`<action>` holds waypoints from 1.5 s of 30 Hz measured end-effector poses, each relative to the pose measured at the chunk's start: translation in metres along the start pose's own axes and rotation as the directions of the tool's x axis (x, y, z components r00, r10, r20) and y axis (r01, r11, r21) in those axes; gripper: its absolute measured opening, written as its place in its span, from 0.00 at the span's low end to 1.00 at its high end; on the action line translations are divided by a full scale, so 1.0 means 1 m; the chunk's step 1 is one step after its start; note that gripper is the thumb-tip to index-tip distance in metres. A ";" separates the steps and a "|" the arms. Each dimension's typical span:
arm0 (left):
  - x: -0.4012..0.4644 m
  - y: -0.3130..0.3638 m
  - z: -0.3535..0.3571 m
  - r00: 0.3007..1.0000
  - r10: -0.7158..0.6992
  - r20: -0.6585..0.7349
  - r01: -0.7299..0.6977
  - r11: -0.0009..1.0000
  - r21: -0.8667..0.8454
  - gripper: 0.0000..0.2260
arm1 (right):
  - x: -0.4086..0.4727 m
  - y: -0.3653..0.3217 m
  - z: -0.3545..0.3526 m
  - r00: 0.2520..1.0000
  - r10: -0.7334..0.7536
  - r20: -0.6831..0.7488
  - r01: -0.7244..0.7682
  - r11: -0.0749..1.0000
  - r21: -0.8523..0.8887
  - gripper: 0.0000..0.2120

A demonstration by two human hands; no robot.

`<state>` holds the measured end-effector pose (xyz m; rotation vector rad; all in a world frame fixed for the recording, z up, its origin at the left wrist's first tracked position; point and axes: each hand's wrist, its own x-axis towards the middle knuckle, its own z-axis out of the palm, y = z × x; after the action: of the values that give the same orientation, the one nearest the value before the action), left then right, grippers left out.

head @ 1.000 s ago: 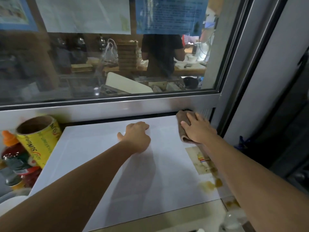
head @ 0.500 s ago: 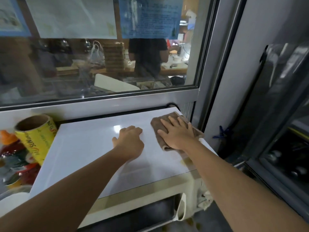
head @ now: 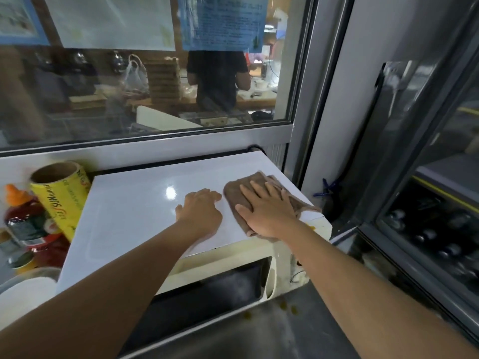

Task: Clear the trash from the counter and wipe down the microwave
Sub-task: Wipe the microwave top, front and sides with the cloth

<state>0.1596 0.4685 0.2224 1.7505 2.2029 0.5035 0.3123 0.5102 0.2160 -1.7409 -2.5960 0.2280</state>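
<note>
1. Microwave (head: 145, 218): it sits on the table under the window, its long axis running left to right, its door facing me.
2. I judge I'm mid-wipe on its white top; my right hand (head: 269, 211) presses flat, fingers straight, on the brown cloth (head: 236, 190) near the right front corner.
3. My left hand (head: 201, 212) rests on the top just beside the cloth, fingers loosely curled, holding nothing.
4. Next, I'd say, the yellowish stains at the front edge (head: 312, 225) need firmer passes.
</note>
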 end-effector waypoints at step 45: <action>-0.059 0.001 0.000 0.983 0.151 0.106 -0.156 0.987 0.040 0.26 | -0.096 0.047 0.013 0.925 0.359 -0.127 -0.336 0.926 0.172 0.25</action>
<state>0.1738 0.4115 0.2229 1.9363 2.0369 0.3881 0.3912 0.4377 0.2043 -2.0608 -2.0910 0.2654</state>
